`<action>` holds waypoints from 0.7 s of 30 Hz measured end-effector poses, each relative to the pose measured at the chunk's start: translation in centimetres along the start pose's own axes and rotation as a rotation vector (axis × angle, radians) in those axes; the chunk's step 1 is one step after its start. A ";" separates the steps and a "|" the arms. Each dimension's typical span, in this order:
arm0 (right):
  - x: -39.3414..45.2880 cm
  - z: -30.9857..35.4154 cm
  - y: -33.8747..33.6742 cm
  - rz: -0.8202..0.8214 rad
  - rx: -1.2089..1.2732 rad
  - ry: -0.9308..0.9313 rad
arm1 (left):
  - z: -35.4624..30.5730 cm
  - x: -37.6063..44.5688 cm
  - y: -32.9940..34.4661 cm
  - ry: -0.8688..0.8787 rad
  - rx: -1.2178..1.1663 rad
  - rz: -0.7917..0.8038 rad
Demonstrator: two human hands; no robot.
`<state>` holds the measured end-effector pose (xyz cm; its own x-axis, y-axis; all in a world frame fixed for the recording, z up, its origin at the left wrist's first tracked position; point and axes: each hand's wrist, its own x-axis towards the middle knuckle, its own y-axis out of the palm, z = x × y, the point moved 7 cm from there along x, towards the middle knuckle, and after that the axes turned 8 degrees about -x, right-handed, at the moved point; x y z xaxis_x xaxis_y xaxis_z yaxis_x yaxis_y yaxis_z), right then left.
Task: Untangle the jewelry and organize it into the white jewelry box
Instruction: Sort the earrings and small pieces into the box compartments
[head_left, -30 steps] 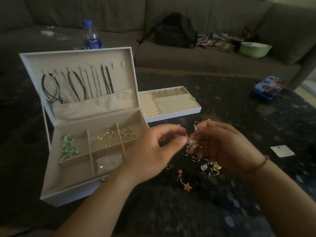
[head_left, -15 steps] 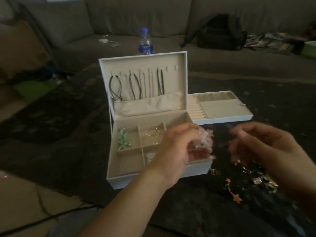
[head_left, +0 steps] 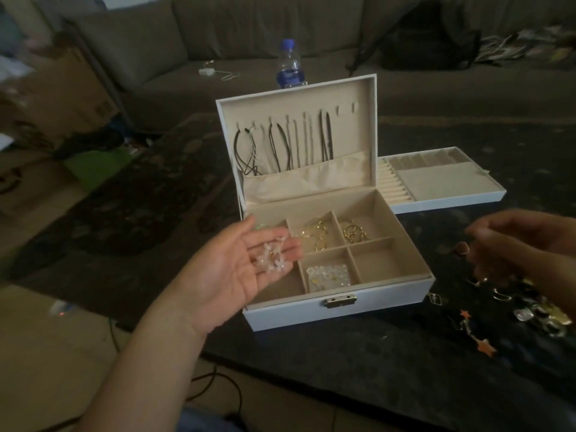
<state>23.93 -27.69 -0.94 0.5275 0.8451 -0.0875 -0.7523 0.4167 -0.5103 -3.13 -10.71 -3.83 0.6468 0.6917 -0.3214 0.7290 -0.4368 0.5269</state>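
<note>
The white jewelry box stands open on the dark table, with several necklaces hung in its lid. Gold pieces lie in the two back compartments and clear beads in a front one. My left hand hovers palm up over the box's left compartments, and a clear flower-shaped piece lies on its straight fingers. My right hand is blurred, with loosely curled fingers, above a pile of tangled jewelry right of the box. A star earring lies near that pile.
The box's removable tray sits behind and to the right. A blue-capped water bottle stands behind the lid. A grey sofa holds a black backpack and papers. A cardboard box and floor clutter are at left.
My hands have parted. My left hand carried the clear piece left over the box and turned palm up with fingers straightened. The view swung left, so the box now sits centre.
</note>
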 end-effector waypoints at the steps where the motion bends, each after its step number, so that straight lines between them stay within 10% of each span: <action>1: 0.0 0.0 0.0 0.001 -0.007 -0.012 | -0.4 -0.3 -0.3 0.042 0.071 -0.011; 10: 0.9 0.4 0.2 -0.046 -0.197 -0.051 | -0.8 -1.8 2.7 0.652 1.597 -0.148; 21: 1.0 -0.2 -2.6 -0.121 -0.282 -0.110 | -0.1 1.2 3.3 0.252 1.859 -0.172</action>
<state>26.47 -27.99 0.14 0.5495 0.8323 0.0732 -0.5397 0.4204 -0.7294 0.01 -11.24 -2.42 0.6322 0.7713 -0.0727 0.1669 -0.2272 -0.9594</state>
